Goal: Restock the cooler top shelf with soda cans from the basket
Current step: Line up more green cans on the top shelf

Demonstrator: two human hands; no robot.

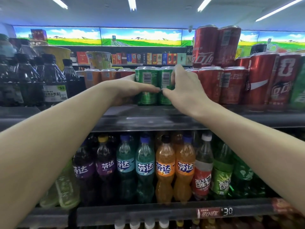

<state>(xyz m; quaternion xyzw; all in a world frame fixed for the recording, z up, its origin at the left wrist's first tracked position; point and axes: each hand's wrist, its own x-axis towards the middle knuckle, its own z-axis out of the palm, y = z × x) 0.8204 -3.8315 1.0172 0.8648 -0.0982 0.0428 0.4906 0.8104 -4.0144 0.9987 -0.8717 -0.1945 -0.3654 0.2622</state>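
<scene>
Two green soda cans stand side by side on the cooler's top shelf point(148, 113), barcodes facing me. My left hand point(128, 87) wraps round the left green can point(146, 80), its thumb across the front. My right hand point(183, 86) wraps round the right green can point(165, 78), with fingers over its far side and thumb in front. The two thumbs nearly meet in front of the cans. The basket is out of view.
Red cola cans point(219, 85) fill the shelf to the right, some stacked two high point(206, 45). Orange and red cans point(99, 76) stand behind on the left, beside dark bottles point(52, 80). The shelf below holds coloured soda bottles point(165, 169).
</scene>
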